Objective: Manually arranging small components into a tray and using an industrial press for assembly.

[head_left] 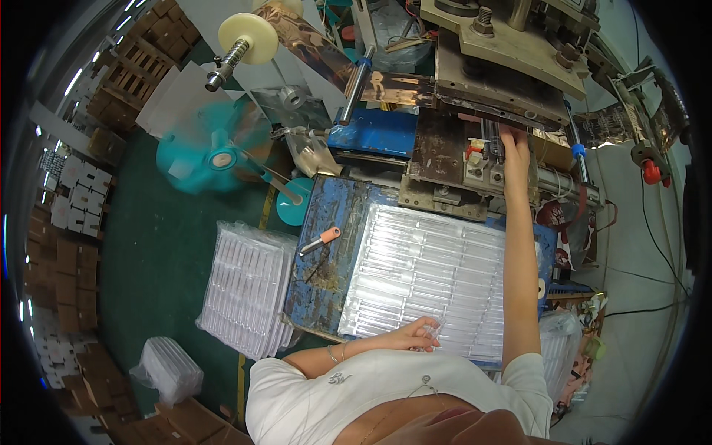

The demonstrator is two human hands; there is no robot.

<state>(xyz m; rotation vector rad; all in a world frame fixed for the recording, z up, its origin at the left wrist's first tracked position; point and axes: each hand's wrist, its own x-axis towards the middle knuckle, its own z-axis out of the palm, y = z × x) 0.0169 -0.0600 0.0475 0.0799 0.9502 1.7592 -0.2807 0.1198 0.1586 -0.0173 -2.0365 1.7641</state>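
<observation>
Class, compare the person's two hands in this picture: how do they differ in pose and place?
The right hand is stretched far forward into the press machine; the left hand stays near the body, resting on the clear plastic trays. The right arm is straight, the left bent. Both are bare.

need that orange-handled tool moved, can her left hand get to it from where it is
Probably yes: the left hand rests on the clear plastic tray, and the orange-handled tool lies uncovered on the blue table beside it, nothing between.
</observation>
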